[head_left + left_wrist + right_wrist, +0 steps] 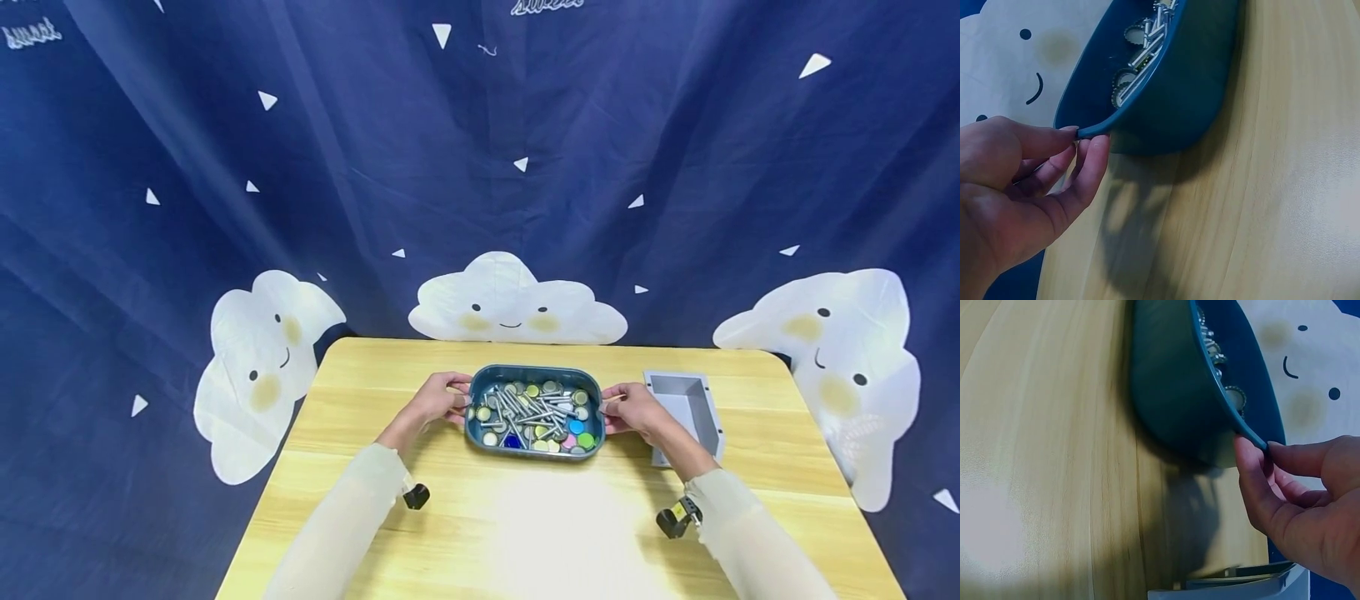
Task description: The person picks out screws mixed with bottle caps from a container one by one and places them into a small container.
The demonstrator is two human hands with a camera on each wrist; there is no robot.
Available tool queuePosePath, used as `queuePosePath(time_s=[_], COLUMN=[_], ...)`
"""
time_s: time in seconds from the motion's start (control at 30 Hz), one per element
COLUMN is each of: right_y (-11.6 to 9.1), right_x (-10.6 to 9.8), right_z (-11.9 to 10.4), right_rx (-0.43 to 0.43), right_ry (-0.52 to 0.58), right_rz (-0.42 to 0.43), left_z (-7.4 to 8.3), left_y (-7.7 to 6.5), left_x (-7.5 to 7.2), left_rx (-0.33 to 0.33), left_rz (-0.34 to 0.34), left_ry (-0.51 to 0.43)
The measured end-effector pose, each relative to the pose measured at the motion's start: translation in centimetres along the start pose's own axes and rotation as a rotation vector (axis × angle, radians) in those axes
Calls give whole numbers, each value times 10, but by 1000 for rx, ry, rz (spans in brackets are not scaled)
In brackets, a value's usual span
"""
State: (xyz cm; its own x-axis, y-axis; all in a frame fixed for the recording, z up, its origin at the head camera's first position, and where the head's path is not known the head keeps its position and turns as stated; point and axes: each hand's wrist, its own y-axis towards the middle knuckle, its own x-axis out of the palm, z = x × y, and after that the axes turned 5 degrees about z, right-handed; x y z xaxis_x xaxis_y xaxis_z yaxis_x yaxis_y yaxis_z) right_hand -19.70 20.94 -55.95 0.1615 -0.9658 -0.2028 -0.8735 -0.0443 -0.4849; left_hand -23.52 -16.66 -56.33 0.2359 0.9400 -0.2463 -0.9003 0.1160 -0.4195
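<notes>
Teal tray (1191, 106), left hand (1022, 181), right hand (1313, 494) pinching rim (1229, 412), somewhat unclear in head view

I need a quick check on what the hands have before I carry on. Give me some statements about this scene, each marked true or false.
1. The left hand pinches the rim of the blue tray. True.
2. The right hand holds nothing. False: it pinches the tray's opposite end.
3. Bottle caps and silver bolts lie in the tray. True.
4. The grey box is left of the tray. False: it is to the right.
</notes>
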Motion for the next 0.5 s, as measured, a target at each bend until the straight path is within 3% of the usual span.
queuePosePath(time_s=[0.5], right_y=[-1], right_x=[-1], right_z=[0], right_rx=[-30], right_ry=[-101], right_rz=[32], left_z=[-1], left_y=[1], left_x=[5], left_rx=[24], left_rz=[-9], left_ry=[0])
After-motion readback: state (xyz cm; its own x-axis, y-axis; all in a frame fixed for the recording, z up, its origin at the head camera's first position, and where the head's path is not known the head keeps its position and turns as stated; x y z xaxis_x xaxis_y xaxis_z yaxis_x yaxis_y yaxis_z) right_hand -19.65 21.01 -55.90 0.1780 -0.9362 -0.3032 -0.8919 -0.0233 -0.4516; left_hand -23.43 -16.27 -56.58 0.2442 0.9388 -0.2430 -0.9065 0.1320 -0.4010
